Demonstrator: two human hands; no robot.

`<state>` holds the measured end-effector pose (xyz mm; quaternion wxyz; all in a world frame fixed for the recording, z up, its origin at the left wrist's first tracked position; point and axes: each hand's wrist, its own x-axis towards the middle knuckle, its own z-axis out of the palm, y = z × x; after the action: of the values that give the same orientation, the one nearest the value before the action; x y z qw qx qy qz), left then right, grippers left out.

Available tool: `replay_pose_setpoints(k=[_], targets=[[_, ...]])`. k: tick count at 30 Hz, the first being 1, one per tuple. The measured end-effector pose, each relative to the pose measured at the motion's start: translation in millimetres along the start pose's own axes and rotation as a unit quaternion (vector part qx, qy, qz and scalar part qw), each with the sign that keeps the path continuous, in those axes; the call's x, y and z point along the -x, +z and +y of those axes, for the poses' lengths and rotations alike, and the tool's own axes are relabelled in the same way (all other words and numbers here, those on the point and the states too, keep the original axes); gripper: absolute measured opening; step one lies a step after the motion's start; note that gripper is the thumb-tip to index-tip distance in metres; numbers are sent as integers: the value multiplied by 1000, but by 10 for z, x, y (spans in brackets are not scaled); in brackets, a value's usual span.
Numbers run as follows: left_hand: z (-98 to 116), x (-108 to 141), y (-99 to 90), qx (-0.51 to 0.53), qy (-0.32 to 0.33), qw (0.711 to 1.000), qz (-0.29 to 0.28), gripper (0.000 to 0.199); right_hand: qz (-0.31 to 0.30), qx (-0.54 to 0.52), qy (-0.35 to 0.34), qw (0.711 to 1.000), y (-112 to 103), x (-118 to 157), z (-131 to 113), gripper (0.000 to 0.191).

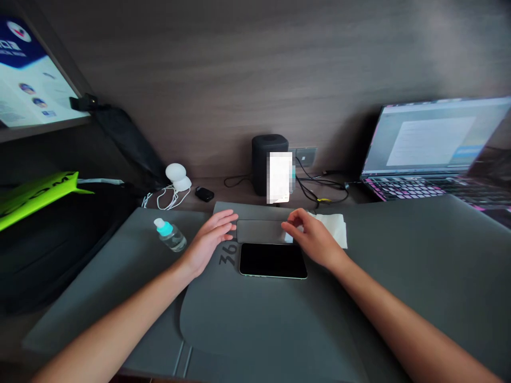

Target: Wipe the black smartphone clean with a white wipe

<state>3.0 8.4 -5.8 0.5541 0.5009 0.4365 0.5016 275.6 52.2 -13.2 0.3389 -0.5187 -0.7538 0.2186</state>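
Observation:
A thin, see-through rectangular pane that looks like a phone screen protector lies behind a phone. The phone is flat with its dark screen up. My left hand has its fingers stretched out at the pane's left end and holds nothing. At the right end, my right hand is closed, thumb and fingers pinched at the pane's edge. A small pale bit shows under those fingers; what it is I cannot make out. Folded white tissue lies behind my right hand, partly covered by it.
A small spray bottle with a turquoise collar stands left of my left hand. Along the wall are a white round device, a black fob-like object, a black speaker and loose cables. An open laptop stands right.

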Motion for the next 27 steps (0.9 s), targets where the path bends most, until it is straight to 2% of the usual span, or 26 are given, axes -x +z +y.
replay_pose_setpoints(k=[2,5,10,14,16,19,23,27], targets=[[3,11,11,-35,9,999,-11,45,-30,-27,-31,999,-22,6,-44,19],[1,24,34,-94,32,995,-16,41,-49,-7,-89,995,-59,12,-105,18],[-37,51,25,-203,79,976,0,39,-30,9,-194,980,-142,37,-195,21],[-20,84,12,-271,159,948,-49,38,-24,9,-276,961,-192,81,-251,19],[1,97,19,-297,176,935,-80,41,-23,4,-290,957,-199,98,-264,18],[17,107,29,-316,164,928,-109,43,-16,0,-296,955,-198,112,-270,17],[19,109,18,-332,168,919,-132,46,13,6,-311,950,-199,120,-274,17],[27,111,5,-324,168,921,-134,43,24,13,-320,947,-202,127,-268,15]])
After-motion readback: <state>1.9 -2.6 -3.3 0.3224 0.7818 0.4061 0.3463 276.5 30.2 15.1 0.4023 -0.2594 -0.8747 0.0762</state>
